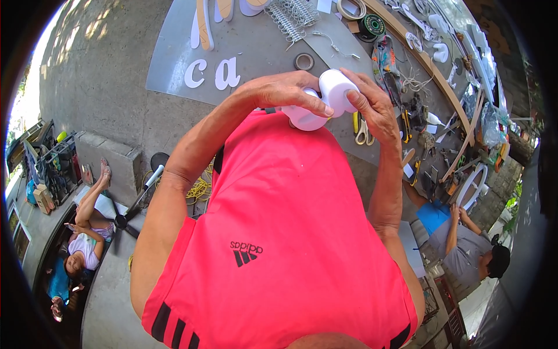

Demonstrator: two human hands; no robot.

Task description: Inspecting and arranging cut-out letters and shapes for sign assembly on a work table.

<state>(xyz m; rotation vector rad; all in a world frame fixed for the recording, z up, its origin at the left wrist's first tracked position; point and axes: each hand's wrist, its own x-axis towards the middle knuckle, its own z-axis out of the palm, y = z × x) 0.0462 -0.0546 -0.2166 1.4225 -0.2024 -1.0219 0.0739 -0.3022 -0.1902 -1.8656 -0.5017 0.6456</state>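
Note:
Both my hands hold a curved white plastic letter shell (325, 102) in front of my chest, above my pink shirt. My left hand (285, 93) grips its lower left part with the fingers wrapped over the top. My right hand (372, 104) pinches its upper right end between thumb and fingers. Just beyond the hands lie yellow-handled scissors (363, 131) on the concrete floor.
A grey panel (244, 52) carries two white cut-out letters (212, 72). Tape rolls (303, 61), a wire mesh strip (290, 14), tools and white letter pieces litter the floor to the right. One person sits at the right (471, 256), another reclines at the left (87, 232) beside a fan stand (139, 198).

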